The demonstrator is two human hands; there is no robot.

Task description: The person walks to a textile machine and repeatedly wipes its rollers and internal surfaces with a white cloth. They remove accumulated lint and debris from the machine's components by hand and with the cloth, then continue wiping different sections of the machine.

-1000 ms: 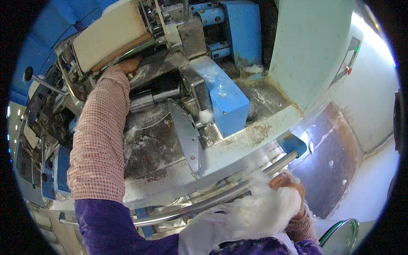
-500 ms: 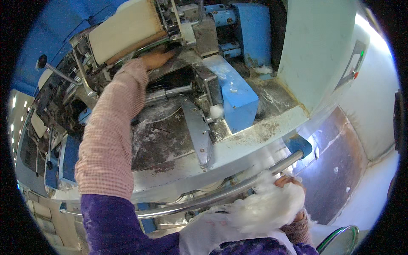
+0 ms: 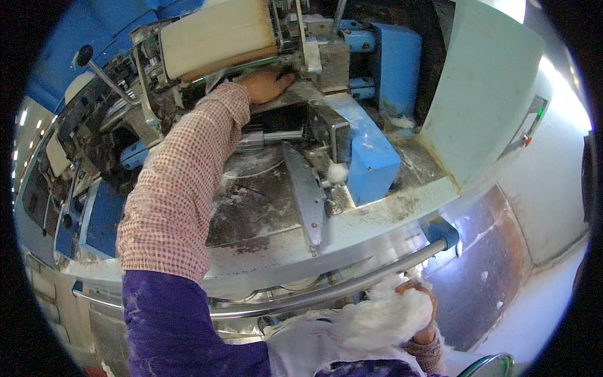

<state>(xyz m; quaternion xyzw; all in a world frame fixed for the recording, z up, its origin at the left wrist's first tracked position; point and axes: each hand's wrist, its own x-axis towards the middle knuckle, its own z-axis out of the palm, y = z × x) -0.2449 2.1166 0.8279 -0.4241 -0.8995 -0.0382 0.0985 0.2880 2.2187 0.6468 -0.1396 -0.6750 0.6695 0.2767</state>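
Two hands, one cream pad (image 3: pixel 217 41). One white fibre wad (image 3: pixel 389 320) at worker's front, right hand (image 3: pixel 428 330) curled round it. Left hand (image 3: pixel 267 87), finger spread unclear, has shifted toward pad's right end.

I see open room over the dark plate (image 3: pixel 254 210); the grey bracket (image 3: pixel 306 195) and blue block (image 3: pixel 372 154) bound its right, the cream roller (image 3: pixel 217 38) the far side, the steel rail (image 3: pixel 339 291) the near.
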